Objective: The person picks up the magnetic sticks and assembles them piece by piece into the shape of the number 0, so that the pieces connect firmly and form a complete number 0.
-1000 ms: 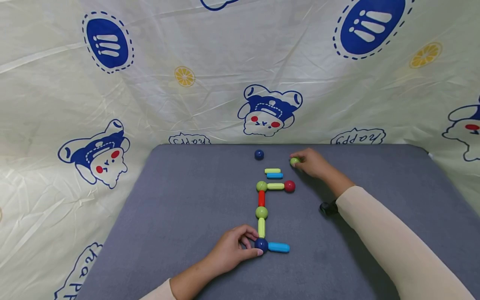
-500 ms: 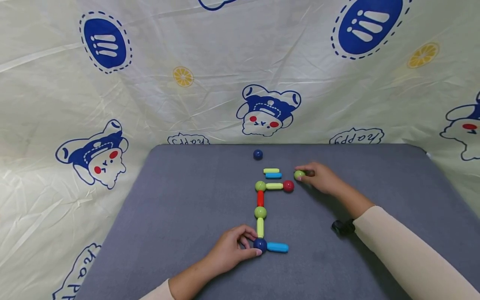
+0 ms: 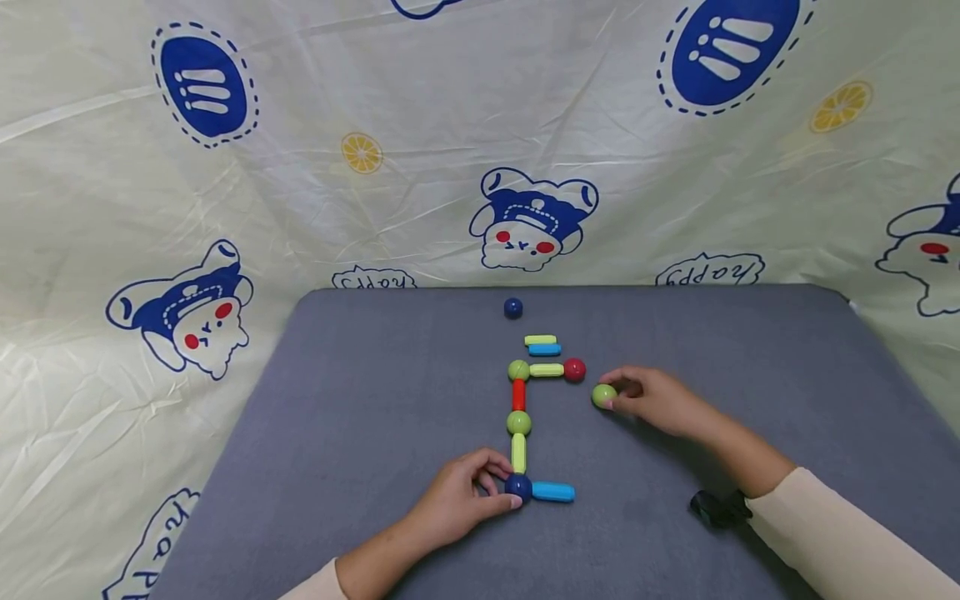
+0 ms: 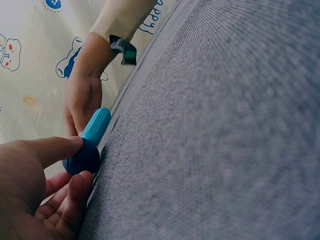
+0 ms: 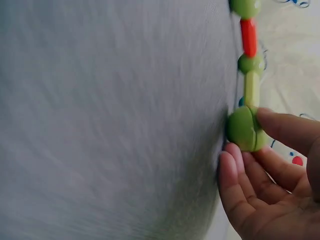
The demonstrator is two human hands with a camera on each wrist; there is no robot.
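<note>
My left hand (image 3: pixel 465 497) pinches a dark blue ball (image 3: pixel 518 487) between thumb and fingers. A light blue rod (image 3: pixel 553 492) sticks out rightward from that ball. Away from it runs a line of a yellow-green rod (image 3: pixel 519 453), a green ball (image 3: pixel 519 422), a red rod (image 3: pixel 519 395) and another green ball (image 3: pixel 518 371). There the chain turns right through a second yellow-green rod (image 3: pixel 547 370) to a red ball (image 3: pixel 574 370). My right hand (image 3: pixel 656 402) grips a loose green ball (image 3: pixel 603 396), apart from the chain and right of it; the right wrist view shows this green ball (image 5: pixel 242 129) close up.
Beyond the chain, a loose yellow-green rod (image 3: pixel 540 340) and a light blue rod (image 3: pixel 544 350) lie side by side. A loose dark blue ball (image 3: pixel 513 308) sits near the far edge of the grey table (image 3: pixel 375 400). A patterned cloth (image 3: pixel 420 208) hangs behind.
My right hand has carried the green ball from near the table's far edge toward me, to the right of the chain. The left hand stays on the dark blue ball.
</note>
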